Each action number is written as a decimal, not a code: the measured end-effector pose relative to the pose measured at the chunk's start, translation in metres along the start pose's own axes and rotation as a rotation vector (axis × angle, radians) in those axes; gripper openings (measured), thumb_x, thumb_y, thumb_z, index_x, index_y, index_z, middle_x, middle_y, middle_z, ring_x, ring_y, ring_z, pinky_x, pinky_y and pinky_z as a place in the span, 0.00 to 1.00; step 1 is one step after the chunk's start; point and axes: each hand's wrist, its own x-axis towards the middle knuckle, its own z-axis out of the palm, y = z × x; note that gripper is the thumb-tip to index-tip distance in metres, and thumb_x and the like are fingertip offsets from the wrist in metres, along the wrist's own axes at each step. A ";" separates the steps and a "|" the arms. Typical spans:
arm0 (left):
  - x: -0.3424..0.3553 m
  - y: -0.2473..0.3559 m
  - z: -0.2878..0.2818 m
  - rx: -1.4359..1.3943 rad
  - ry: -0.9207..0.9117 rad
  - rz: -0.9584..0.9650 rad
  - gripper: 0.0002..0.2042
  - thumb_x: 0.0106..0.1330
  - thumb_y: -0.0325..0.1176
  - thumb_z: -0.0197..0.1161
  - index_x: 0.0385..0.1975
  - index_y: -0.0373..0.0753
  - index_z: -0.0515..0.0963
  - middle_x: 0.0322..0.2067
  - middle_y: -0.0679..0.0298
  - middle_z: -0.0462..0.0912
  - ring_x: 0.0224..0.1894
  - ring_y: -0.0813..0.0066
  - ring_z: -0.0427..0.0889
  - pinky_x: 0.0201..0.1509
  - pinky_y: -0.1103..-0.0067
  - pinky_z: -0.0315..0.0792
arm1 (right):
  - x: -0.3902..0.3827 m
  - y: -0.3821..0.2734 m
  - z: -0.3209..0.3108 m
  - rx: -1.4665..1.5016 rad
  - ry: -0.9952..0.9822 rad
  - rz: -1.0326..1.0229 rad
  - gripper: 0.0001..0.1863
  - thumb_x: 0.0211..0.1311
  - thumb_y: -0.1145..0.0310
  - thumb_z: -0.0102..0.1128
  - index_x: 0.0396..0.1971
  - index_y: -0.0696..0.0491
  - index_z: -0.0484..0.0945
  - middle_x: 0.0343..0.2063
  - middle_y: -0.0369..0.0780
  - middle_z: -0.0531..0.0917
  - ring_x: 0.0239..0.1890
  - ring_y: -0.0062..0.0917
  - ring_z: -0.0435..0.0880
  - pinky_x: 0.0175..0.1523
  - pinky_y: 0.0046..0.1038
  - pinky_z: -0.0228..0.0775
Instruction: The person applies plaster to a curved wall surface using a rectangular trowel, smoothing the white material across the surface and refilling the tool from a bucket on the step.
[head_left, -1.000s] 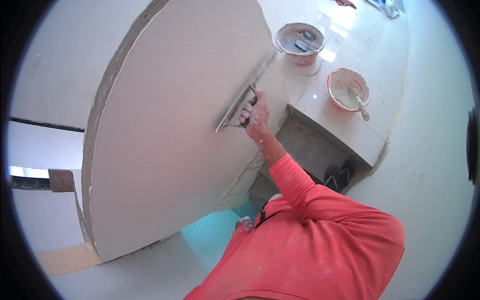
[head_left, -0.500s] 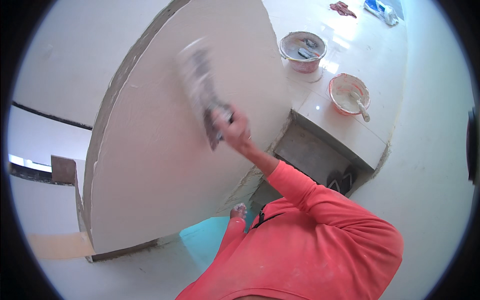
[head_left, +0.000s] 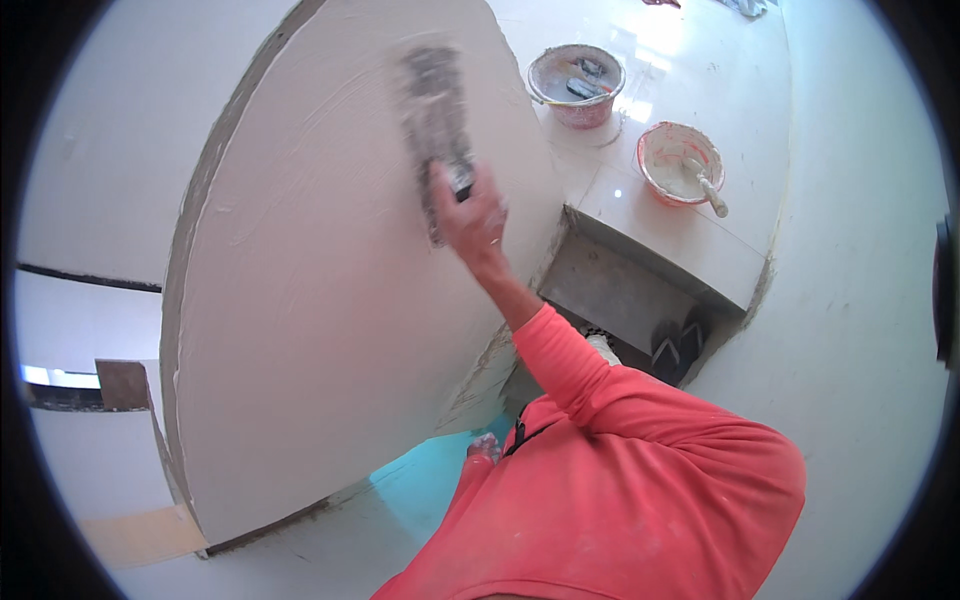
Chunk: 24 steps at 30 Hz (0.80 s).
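Head view: the person's right hand [head_left: 472, 215] has its grip clenched on the handle of a long, flat, grey trowel [head_left: 437, 110], blurred by motion, at the upper part of a broad, pale, curve-edged plastered surface [head_left: 300, 300]. The left hand [head_left: 483, 447], dusted white, is near the waist; I cannot tell its grip. On glossy white floor tiles [head_left: 600, 195] stand a round reddish bucket [head_left: 583, 113] with grey objects inside and a round red-and-white bucket [head_left: 672, 137] with a pale-handled tool [head_left: 712, 195] leaning in it
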 end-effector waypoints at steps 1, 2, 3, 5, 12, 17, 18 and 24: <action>-0.006 0.006 0.000 -0.005 0.035 -0.008 0.15 0.56 0.33 0.62 0.44 0.38 0.73 0.31 0.66 0.78 0.26 0.76 0.75 0.25 0.79 0.68 | 0.018 0.021 0.000 -0.007 0.070 0.029 0.19 0.53 0.53 0.58 0.24 0.55 0.68 0.13 0.44 0.73 0.15 0.35 0.75 0.20 0.34 0.66; -0.013 0.011 -0.001 -0.005 0.065 -0.019 0.16 0.56 0.33 0.62 0.44 0.38 0.73 0.31 0.65 0.78 0.26 0.76 0.75 0.25 0.79 0.68 | 0.030 0.048 0.003 -0.017 0.139 0.066 0.18 0.54 0.54 0.57 0.24 0.54 0.67 0.11 0.42 0.72 0.13 0.32 0.75 0.18 0.33 0.65; -0.020 0.016 0.001 -0.003 0.094 -0.036 0.16 0.56 0.33 0.62 0.44 0.37 0.73 0.31 0.65 0.78 0.26 0.76 0.75 0.25 0.79 0.68 | 0.039 0.068 0.001 0.170 0.076 0.288 0.18 0.54 0.54 0.56 0.24 0.53 0.67 0.11 0.40 0.70 0.12 0.28 0.72 0.16 0.32 0.63; -0.038 0.019 0.004 0.037 0.135 -0.062 0.17 0.56 0.33 0.62 0.45 0.37 0.72 0.32 0.64 0.78 0.26 0.74 0.76 0.26 0.78 0.69 | 0.043 0.112 -0.009 0.524 -0.025 0.725 0.17 0.55 0.53 0.54 0.23 0.52 0.66 0.09 0.34 0.67 0.09 0.22 0.68 0.12 0.29 0.59; -0.037 0.029 -0.002 -0.076 0.149 -0.107 0.20 0.58 0.39 0.61 0.48 0.37 0.70 0.40 0.61 0.77 0.34 0.66 0.77 0.34 0.70 0.72 | -0.006 0.260 -0.009 0.895 0.137 1.277 0.17 0.54 0.50 0.53 0.19 0.45 0.61 0.08 0.28 0.57 0.07 0.16 0.56 0.10 0.21 0.48; -0.040 0.009 -0.003 -0.176 0.187 -0.141 0.20 0.59 0.39 0.60 0.49 0.38 0.70 0.42 0.60 0.76 0.36 0.65 0.78 0.36 0.69 0.72 | 0.020 0.199 -0.012 0.854 -0.087 1.131 0.20 0.54 0.46 0.51 0.16 0.42 0.56 0.07 0.26 0.52 0.06 0.14 0.52 0.11 0.19 0.45; -0.041 -0.001 -0.001 -0.161 0.183 -0.150 0.20 0.60 0.40 0.59 0.49 0.38 0.70 0.42 0.60 0.77 0.36 0.65 0.78 0.36 0.69 0.72 | 0.029 0.176 -0.013 0.857 -0.156 1.082 0.21 0.54 0.46 0.51 0.15 0.43 0.56 0.07 0.26 0.52 0.07 0.14 0.52 0.11 0.19 0.46; -0.043 -0.009 0.017 0.341 0.036 0.050 0.19 0.60 0.42 0.59 0.49 0.40 0.70 0.38 0.62 0.78 0.34 0.68 0.78 0.35 0.71 0.71 | 0.037 0.009 -0.009 0.384 -0.438 0.134 0.25 0.48 0.48 0.58 0.27 0.59 0.74 0.15 0.39 0.74 0.18 0.25 0.74 0.26 0.29 0.67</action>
